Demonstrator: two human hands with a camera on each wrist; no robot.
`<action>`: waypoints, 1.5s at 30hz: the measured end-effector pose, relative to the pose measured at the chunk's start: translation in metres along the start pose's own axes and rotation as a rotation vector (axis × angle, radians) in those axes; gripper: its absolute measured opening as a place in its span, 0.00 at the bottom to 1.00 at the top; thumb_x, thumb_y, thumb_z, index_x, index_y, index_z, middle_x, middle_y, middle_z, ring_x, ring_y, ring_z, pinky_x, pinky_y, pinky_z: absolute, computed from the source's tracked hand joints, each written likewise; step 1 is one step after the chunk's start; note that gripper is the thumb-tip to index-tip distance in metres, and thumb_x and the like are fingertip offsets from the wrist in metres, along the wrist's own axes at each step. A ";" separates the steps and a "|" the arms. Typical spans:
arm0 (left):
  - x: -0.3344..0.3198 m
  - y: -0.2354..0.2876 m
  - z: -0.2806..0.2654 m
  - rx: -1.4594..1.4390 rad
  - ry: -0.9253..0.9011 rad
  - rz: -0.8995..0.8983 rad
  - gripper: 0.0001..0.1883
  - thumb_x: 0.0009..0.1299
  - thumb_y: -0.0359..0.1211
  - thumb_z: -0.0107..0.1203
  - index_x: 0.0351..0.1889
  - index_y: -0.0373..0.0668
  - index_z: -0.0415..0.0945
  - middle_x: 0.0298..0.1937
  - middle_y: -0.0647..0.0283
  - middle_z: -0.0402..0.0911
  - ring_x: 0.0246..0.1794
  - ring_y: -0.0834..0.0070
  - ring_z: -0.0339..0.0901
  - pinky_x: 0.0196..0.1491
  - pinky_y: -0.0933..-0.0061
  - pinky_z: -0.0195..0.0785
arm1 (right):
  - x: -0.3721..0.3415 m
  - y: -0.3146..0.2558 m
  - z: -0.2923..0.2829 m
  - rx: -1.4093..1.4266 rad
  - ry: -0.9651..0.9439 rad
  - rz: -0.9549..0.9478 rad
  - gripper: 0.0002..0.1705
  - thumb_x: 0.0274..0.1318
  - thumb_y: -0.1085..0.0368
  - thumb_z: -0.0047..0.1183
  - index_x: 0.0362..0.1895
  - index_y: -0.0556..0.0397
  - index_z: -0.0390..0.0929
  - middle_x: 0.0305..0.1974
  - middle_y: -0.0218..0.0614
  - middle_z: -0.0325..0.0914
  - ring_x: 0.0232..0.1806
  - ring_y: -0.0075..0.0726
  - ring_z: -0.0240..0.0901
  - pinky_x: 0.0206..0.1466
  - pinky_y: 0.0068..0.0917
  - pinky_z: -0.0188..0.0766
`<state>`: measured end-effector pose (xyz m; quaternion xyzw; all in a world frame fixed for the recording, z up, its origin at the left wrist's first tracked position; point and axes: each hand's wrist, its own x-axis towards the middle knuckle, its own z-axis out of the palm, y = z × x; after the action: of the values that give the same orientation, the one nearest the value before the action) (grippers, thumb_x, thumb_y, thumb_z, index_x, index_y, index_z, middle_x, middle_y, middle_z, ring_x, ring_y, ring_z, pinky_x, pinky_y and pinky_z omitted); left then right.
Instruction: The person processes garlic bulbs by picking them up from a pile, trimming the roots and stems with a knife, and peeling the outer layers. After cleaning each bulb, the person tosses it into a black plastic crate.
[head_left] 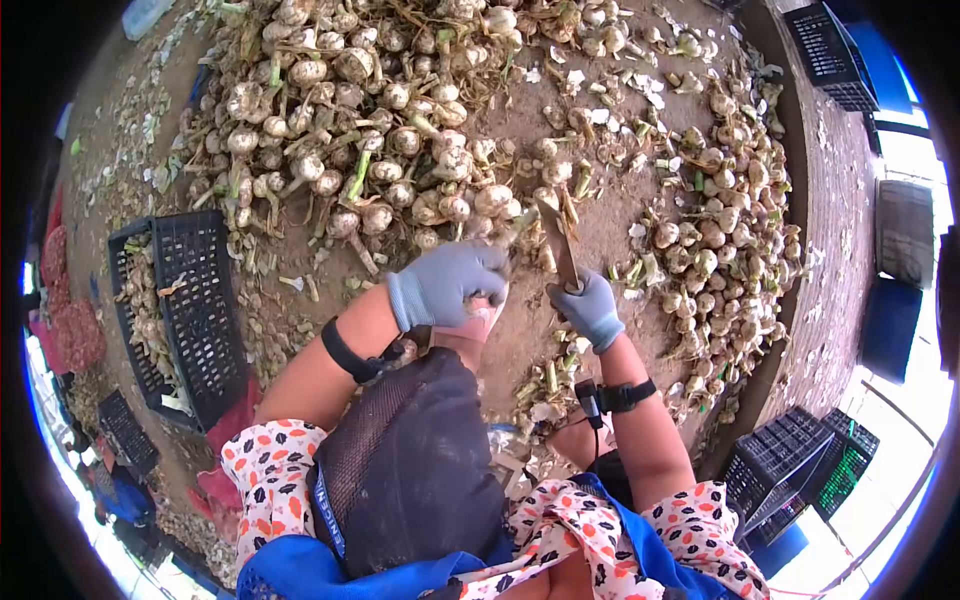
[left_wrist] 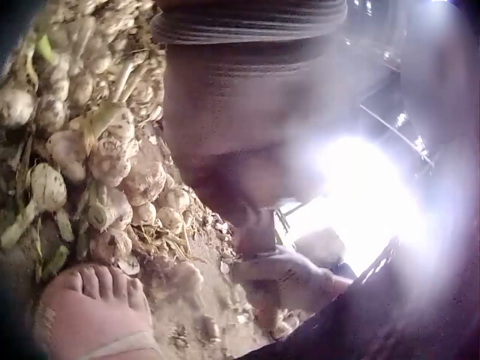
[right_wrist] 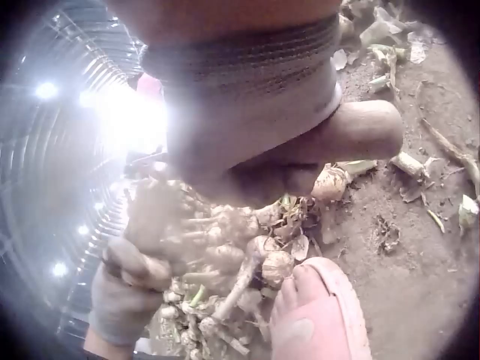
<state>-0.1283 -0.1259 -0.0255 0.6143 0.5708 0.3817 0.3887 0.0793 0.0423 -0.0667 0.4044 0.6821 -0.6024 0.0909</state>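
Observation:
My left hand (head_left: 445, 285), in a grey glove, is at the near edge of a large heap of garlic (head_left: 350, 70) with long stems. Its fingers curl round a garlic whose pale stem (head_left: 520, 228) sticks out past them; the bulb is hidden by the glove. To its right my right hand (head_left: 588, 308), also gloved, grips a knife, its broad blade (head_left: 559, 240) pointing up and away, close to that stem. In the right wrist view the rounded end of the knife's handle (right_wrist: 367, 131) projects from the fist, and the left hand (right_wrist: 129, 289) appears beyond it.
A second heap of garlic (head_left: 725, 230) with short stems lies right, along a low ledge (head_left: 830, 200). A black crate (head_left: 205, 310) holds cut stems at left. More crates (head_left: 775, 460) stand at lower right. Stem scraps and my sandalled foot (right_wrist: 315, 315) are close below.

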 end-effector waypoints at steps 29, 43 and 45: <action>0.026 -0.121 -0.028 0.453 0.284 -0.975 0.50 0.58 0.54 0.60 0.71 0.41 0.45 0.61 0.44 0.67 0.58 0.57 0.70 0.60 0.66 0.63 | -0.025 0.018 0.035 0.307 0.023 0.205 0.07 0.48 0.67 0.56 0.31 0.54 0.72 0.19 0.27 0.71 0.17 0.21 0.67 0.19 0.21 0.65; 0.011 -0.022 -0.004 -0.090 0.006 -0.420 0.17 0.63 0.48 0.54 0.42 0.48 0.78 0.35 0.58 0.82 0.38 0.61 0.79 0.41 0.66 0.71 | -0.022 -0.093 0.010 -0.687 0.185 -0.754 0.09 0.39 0.60 0.58 0.26 0.44 0.72 0.25 0.36 0.73 0.24 0.49 0.72 0.27 0.40 0.69; 0.018 0.000 -0.005 0.007 -0.019 -0.426 0.17 0.63 0.49 0.54 0.42 0.49 0.78 0.37 0.57 0.81 0.38 0.61 0.79 0.42 0.66 0.71 | -0.025 -0.096 0.013 -0.865 0.122 -0.787 0.08 0.39 0.60 0.57 0.27 0.42 0.72 0.23 0.34 0.70 0.22 0.45 0.72 0.25 0.38 0.69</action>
<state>-0.1317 -0.1078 -0.0227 0.4846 0.6854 0.2832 0.4638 0.0274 0.0251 0.0168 0.0808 0.9688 -0.2333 -0.0221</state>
